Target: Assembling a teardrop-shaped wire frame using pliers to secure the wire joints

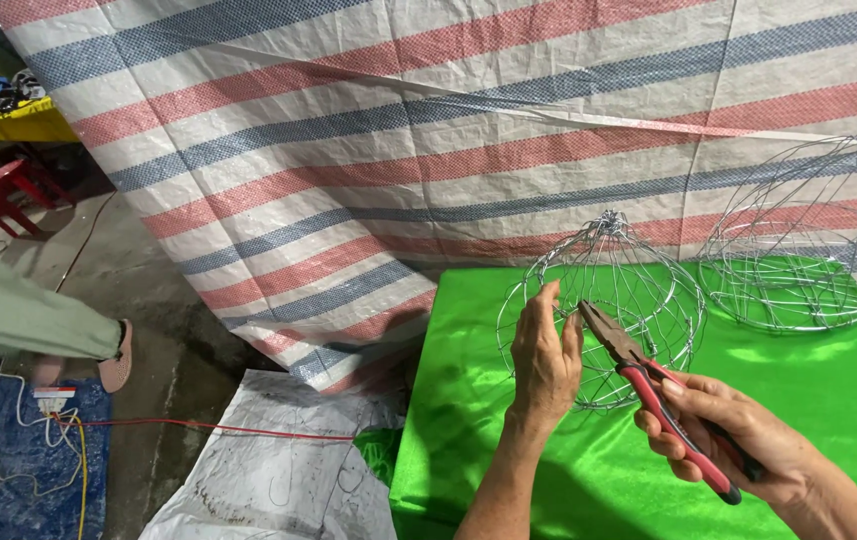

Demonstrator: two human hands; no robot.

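backdrop: striped woven tarp [368, 150] | table: green satin cloth [828, 390] | floor: bare grey concrete [148, 290]

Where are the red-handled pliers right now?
In the head view, the pliers are in the right hand, lower right, their nose against the nearer wire frame on the green cloth.

The work surface is a table covered with a bright green satin cloth [828, 400]. Two dome-shaped wire frames rest directly on it: one [616, 290] near the centre, a second [808, 260] at the far right. They stand apart, not touching.
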